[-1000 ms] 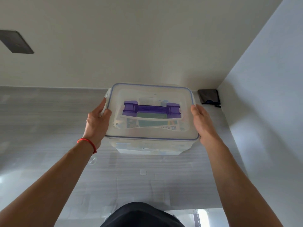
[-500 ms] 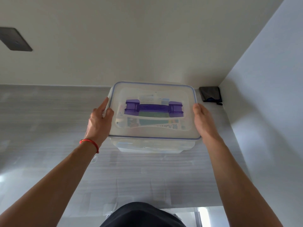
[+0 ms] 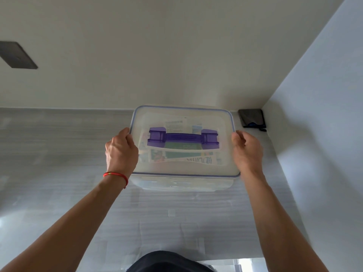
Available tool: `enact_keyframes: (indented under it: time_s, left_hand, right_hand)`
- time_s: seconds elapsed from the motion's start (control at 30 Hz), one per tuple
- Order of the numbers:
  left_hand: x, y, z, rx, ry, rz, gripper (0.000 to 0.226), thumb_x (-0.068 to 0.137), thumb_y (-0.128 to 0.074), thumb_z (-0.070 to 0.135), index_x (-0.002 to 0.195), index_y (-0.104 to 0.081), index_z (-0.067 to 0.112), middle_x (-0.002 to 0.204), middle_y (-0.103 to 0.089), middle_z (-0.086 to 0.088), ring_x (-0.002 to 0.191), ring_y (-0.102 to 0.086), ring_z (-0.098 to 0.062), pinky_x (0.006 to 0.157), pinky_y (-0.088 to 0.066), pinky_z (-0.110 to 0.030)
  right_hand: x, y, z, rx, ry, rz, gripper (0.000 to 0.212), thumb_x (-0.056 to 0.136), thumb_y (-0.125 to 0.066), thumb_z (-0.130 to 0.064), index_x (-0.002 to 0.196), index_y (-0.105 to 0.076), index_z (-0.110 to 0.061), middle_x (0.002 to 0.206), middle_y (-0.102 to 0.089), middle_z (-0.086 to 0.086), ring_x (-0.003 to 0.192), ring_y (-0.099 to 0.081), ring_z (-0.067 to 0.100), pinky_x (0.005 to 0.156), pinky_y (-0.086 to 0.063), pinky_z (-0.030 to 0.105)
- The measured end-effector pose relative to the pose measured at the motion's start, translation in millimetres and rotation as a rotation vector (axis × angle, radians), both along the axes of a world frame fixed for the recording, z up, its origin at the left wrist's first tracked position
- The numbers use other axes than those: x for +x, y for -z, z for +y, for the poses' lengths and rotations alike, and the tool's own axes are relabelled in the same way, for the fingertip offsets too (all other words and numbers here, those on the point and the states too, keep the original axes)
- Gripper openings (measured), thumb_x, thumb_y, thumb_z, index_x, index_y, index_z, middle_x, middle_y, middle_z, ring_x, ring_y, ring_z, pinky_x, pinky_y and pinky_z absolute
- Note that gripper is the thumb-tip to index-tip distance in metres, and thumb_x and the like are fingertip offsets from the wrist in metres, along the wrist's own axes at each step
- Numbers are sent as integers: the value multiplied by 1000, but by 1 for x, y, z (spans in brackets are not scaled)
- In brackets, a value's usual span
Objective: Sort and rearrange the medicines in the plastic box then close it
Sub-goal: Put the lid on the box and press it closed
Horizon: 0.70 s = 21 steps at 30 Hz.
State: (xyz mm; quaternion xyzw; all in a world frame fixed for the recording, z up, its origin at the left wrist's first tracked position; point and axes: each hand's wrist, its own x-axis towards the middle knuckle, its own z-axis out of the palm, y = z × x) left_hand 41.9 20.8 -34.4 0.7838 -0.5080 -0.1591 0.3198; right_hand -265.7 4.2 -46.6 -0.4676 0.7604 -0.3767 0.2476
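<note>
A clear plastic box (image 3: 182, 182) stands on the grey counter near the back wall, its lid (image 3: 224, 122) on top with a blue rim seal. A purple handle (image 3: 183, 138) lies flat across the lid. Medicine packets (image 3: 188, 158) show blurred through the lid. My left hand (image 3: 120, 152), with a red string at the wrist, grips the lid's left edge, thumb on top. On the other side my right hand (image 3: 247, 152) presses against the lid's right edge with fingers curled over the side. The side latches are hidden by my hands.
A grey counter (image 3: 59, 154) runs along a white back wall. A white side wall (image 3: 324, 134) closes off the right. A small black object (image 3: 252, 119) sits in the back right corner. A dark wall plate (image 3: 16, 54) is at upper left.
The box and both hands have shifted slightly toward the back wall. My fingers have curled further over the lid's side edges.
</note>
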Motion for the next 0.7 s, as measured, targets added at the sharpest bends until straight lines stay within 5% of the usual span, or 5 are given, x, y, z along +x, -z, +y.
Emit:
enact_keyframes:
  time_s: [0.1,0.23,0.33,0.5,0.7]
  left_hand:
    - [-3,0,-1,17,-8,-32,34,100,-33,6,116,-63,3,87,-66,-25,84,-51,-39,72,-39,-41]
    - [-4,-3,-1,46,-7,-54,44,99,-35,6,139,-52,13,94,-68,-22,96,-57,-45,78,-37,-40]
    - [6,-9,-13,103,39,-54,54,90,-42,10,142,-41,23,90,-68,-17,89,-59,-43,77,-36,-38]
    - [-7,-16,-76,5,384,-304,44,97,-49,21,141,-53,16,150,-46,-16,137,-44,-35,110,-38,-45]
    - [-28,1,-113,-27,518,-462,30,102,-39,31,108,-67,21,101,-69,-2,96,-59,-29,91,-41,-42]
  right_hand:
    - [1,-2,-3,18,17,32,23,102,-54,-31,100,-73,-20,94,-75,-2,96,-68,23,74,-47,29]
    - [1,-10,-7,129,37,134,31,103,-51,-28,125,-69,-15,121,-73,10,117,-64,33,96,-48,39]
    - [6,-15,-11,103,-57,243,32,100,-51,-20,128,-60,-10,121,-69,16,115,-62,37,87,-46,38]
    - [43,-30,-72,8,-497,573,43,107,-45,-31,147,-51,-17,156,-46,8,150,-34,28,120,-27,49]
    - [56,-22,-101,89,-621,723,50,100,-26,-52,117,-65,-25,111,-70,-1,104,-62,23,97,-42,48]
